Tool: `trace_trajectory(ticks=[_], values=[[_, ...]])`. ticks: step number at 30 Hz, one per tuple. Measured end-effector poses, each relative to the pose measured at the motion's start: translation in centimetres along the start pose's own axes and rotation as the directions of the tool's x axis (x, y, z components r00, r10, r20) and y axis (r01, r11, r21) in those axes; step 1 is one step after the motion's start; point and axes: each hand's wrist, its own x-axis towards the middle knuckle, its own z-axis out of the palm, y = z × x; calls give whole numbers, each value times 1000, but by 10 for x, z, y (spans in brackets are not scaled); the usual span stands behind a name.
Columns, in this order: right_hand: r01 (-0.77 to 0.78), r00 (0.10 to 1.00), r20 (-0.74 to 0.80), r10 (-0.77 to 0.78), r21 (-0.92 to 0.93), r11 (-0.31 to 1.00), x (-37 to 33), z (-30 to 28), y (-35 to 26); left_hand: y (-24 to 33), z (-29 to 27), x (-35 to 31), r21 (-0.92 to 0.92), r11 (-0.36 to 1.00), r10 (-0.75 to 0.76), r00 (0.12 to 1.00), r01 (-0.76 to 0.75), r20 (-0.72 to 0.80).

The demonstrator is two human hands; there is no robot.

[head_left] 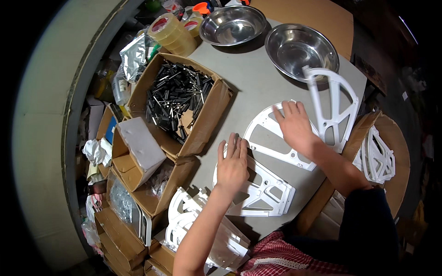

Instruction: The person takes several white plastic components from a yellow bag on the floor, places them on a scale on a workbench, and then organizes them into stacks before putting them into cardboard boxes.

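Two white plastic fan-shaped frames lie flat before me on the grey table [221, 122]. My left hand [232, 166] rests on the curved side of the nearer frame [286, 202], its fingers stretched out. Over the middle frame [271, 149], my right hand [296, 125] lies with fingers extended and a little apart, covering part of its curved rim. Neither hand is closed round anything. A third frame [334, 122] of the same kind is just right of my right hand, reaching toward a steel bowl; its upper left end looks blurred.
Left of the frames stands a cardboard box [221, 99] holding many black-handled pieces with metal shafts. Two steel bowls [301, 50] [232, 25] and tape rolls [170, 34] stand at the back. More white frames fill a carton [400, 156] at right and pile up [230, 246] beside my left forearm.
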Motion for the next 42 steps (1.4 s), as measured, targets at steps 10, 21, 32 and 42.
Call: trace_trajectory(ticks=[10, 21, 32, 42], values=[[282, 957, 93, -276, -68, 957, -8, 5, -31, 8, 4, 1, -79, 996, -37, 997, 32, -68], [-336, 934, -45, 353, 217, 916, -21, -23, 39, 11, 8, 1, -22, 998, -56, 978, 53, -201], [-244, 916, 369, 159, 197, 950, -60, -4, 57, 7, 33, -8, -247, 969, -50, 990, 17, -129], [-340, 918, 325, 227, 350, 873, -60, -41, 84, 11, 35, -2, -223, 974, -40, 999, 32, -30]])
